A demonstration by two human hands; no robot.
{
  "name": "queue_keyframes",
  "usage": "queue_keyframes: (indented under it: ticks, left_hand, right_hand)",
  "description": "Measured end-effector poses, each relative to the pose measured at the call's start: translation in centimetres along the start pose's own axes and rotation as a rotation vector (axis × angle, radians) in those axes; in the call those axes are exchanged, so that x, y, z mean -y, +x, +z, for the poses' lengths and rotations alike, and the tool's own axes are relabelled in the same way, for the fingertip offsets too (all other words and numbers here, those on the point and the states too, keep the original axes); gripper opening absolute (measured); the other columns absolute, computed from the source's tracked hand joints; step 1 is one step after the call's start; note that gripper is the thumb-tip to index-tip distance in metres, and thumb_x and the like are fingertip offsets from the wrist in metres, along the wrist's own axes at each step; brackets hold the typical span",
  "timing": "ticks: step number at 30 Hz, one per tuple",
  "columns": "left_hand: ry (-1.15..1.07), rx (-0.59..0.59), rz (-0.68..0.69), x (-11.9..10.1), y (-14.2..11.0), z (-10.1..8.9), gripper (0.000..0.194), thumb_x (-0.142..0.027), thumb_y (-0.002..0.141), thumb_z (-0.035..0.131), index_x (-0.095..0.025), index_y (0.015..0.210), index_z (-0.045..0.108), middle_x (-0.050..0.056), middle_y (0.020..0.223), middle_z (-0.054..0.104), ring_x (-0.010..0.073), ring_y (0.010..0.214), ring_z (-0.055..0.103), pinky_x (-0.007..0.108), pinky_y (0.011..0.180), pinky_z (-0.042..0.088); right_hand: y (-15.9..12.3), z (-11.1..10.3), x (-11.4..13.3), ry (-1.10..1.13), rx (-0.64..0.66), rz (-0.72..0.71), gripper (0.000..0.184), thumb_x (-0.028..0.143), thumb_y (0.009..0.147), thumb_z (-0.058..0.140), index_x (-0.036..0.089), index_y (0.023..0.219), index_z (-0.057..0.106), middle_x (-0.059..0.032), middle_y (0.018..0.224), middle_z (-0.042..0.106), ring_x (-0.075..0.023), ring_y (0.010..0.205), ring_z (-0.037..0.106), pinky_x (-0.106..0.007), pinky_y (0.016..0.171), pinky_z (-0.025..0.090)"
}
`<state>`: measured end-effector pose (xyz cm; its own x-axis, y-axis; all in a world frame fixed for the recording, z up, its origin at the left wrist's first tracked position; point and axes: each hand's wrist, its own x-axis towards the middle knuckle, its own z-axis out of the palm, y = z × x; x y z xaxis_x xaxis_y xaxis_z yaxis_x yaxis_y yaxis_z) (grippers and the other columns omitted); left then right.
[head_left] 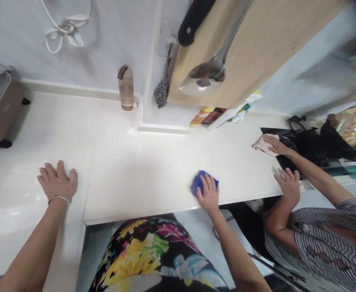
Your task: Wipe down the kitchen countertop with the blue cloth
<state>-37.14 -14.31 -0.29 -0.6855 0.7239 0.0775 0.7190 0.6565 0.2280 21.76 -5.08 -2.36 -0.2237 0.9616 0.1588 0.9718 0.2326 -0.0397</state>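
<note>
My left hand [58,181] lies flat on the white countertop [129,174], fingers spread and holding nothing, with a bracelet [60,198] around its wrist. Under the fingers of my right hand [209,194] is a bunched blue cloth [198,182], pressed against the counter near its front edge. Part of the cloth is hidden beneath the palm and fingers.
A bottle [126,89] stands by the wall. A wooden board [257,48], a ladle [210,71] and a steel scourer [161,93] hang above. At right, a co-worker's hand [273,144] rests on a pink cloth [261,145] beside the black stove. A brown appliance [6,109] sits left.
</note>
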Motion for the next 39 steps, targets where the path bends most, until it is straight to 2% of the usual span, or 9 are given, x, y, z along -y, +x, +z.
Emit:
queue_keyframes:
  ticks: [3,6,9,12,19,24,33,39]
  left_hand:
    - [0.007,0.012,-0.01,-0.4,-0.1,-0.3,0.07,-0.051,0.098,0.026,-0.011,0.154,0.033,0.02,0.166,0.013,0.0375,0.153,0.009,0.058,0.121,0.011]
    - [0.03,0.041,-0.031,-0.9,-0.2,-0.8,0.069,-0.05,0.099,0.026,-0.011,0.155,0.03,0.021,0.166,0.012,0.037,0.153,0.008,0.058,0.121,0.012]
    - [0.055,0.072,-0.043,-1.3,-0.2,-1.0,0.068,-0.047,0.099,0.026,-0.009,0.156,0.027,0.023,0.166,0.01,0.0376,0.153,0.006,0.059,0.12,0.012]
    - [0.067,0.065,-0.036,-1.2,-0.1,-0.8,0.069,-0.048,0.1,0.024,-0.009,0.156,0.026,0.023,0.166,0.01,0.0376,0.153,0.005,0.058,0.121,0.01]
    - [0.085,0.073,-0.035,-1.0,0.1,-0.3,0.066,-0.046,0.1,0.027,-0.011,0.157,0.023,0.02,0.167,0.008,0.0352,0.154,0.004,0.057,0.122,0.008]
    - [0.077,0.079,-0.04,-1.1,0.0,-0.3,0.066,-0.044,0.101,0.029,-0.011,0.158,0.021,0.02,0.167,0.006,0.0354,0.153,0.003,0.057,0.122,0.007]
    - [0.026,0.093,-0.068,-1.3,-0.2,-0.7,0.07,-0.046,0.098,0.033,-0.011,0.158,0.024,0.019,0.167,0.008,0.0333,0.154,0.0,0.054,0.124,0.004]
    - [-0.073,0.054,-0.089,-0.3,-0.5,-0.1,0.069,-0.044,0.094,0.042,-0.014,0.155,0.034,0.015,0.168,0.011,0.0316,0.155,0.002,0.056,0.124,0.006]
  right_hand:
    - [-0.6,-0.1,-4.8,-0.029,-0.009,0.12,0.06,0.04,0.096,0.032,0.023,0.153,0.032,-0.0102,0.157,0.038,-0.0299,0.148,0.025,-0.059,0.117,0.026]
    - [-0.3,0.0,-8.0,-0.036,-0.028,0.232,0.061,0.041,0.096,0.031,0.022,0.154,0.032,-0.0134,0.155,0.039,-0.0331,0.146,0.028,-0.064,0.113,0.029]
    - [-0.2,0.2,-8.7,-0.038,-0.068,0.317,0.061,0.042,0.096,0.032,0.022,0.153,0.033,-0.015,0.155,0.039,-0.0347,0.145,0.029,-0.068,0.111,0.03]
    - [-0.9,0.2,-7.3,-0.055,-0.086,0.338,0.062,0.042,0.095,0.033,0.019,0.154,0.031,-0.0163,0.155,0.038,-0.036,0.145,0.028,-0.069,0.11,0.031]
    - [-4.5,-0.9,-1.4,-0.032,0.022,0.168,0.066,0.038,0.096,0.034,0.017,0.157,0.023,-0.0163,0.16,0.031,-0.0373,0.15,0.019,-0.07,0.114,0.022]
    - [-5.0,-1.9,4.3,0.053,0.096,-0.003,0.068,0.039,0.095,0.038,0.016,0.157,0.021,-0.0163,0.162,0.027,-0.0389,0.151,0.014,-0.07,0.116,0.016]
    - [-3.3,-3.0,16.9,0.24,0.287,-0.485,0.069,0.044,0.091,0.048,0.017,0.153,0.033,-0.0157,0.164,0.023,-0.0415,0.152,0.009,-0.073,0.117,0.0]
    - [-0.6,-2.5,27.4,0.399,0.384,-0.841,0.07,0.048,0.093,0.046,0.02,0.155,0.029,-0.0137,0.166,0.019,-0.0397,0.153,0.006,-0.076,0.116,-0.001]
